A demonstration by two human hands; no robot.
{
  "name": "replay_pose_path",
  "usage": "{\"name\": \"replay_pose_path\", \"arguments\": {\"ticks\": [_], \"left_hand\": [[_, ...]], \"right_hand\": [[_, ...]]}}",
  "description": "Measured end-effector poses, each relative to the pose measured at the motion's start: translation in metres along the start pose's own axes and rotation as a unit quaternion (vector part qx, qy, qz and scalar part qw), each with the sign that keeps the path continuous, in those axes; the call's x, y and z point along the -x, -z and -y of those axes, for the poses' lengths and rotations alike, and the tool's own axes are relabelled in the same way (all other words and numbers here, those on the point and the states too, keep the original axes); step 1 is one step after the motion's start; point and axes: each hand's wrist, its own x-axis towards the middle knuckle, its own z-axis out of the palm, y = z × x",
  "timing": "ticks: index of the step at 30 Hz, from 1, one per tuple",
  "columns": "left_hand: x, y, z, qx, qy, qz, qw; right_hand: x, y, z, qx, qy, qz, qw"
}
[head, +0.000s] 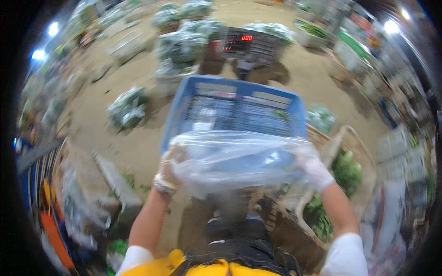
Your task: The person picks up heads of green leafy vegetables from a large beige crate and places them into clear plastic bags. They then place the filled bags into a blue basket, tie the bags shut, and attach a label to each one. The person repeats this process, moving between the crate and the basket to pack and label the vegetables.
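My gloved left hand (172, 165) and gloved right hand (308, 159) grip opposite sides of a clear plastic bag (238, 169). Between them the bag is stretched wide, blurred by motion, and seems to hold nothing. Just beyond it is a blue plastic crate (241, 84), whose near wall shows through the film. A few green leaf scraps (281, 114) and a pale patch lie inside the crate. Behind the crate stands a digital scale display (238, 41) with lit red digits.
Bagged green vegetables (127, 107) sit on the floor at left, with more bags in a bin (179, 51) ahead. To my right, woven baskets (362, 162) hold leafy greens (345, 170). A cardboard box (83, 176) with plastic film is at my left, near an orange object (55, 238).
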Motion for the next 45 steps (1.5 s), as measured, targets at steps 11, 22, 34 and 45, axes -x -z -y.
{"name": "replay_pose_path", "arguments": {"ticks": [11, 22, 34, 45], "left_hand": [[-0.165, 0.053, 0.073, -0.138, -0.148, -0.211, 0.956], [-0.113, -0.081, 0.092, -0.966, -0.138, -0.147, 0.161], [-0.082, -0.245, 0.415, -0.545, 0.113, 0.487, 0.673], [-0.058, -0.242, 0.351, -0.38, 0.439, 0.302, 0.756]], "right_hand": [[0.009, 0.036, -0.14, -0.328, 0.06, -0.281, 0.9], [0.041, -0.03, -0.308, -0.021, -0.423, 0.035, 0.905], [0.176, 0.002, -0.209, -0.195, -0.166, -0.368, 0.894], [0.106, -0.087, -0.336, -0.175, -0.54, -0.169, 0.806]]}}
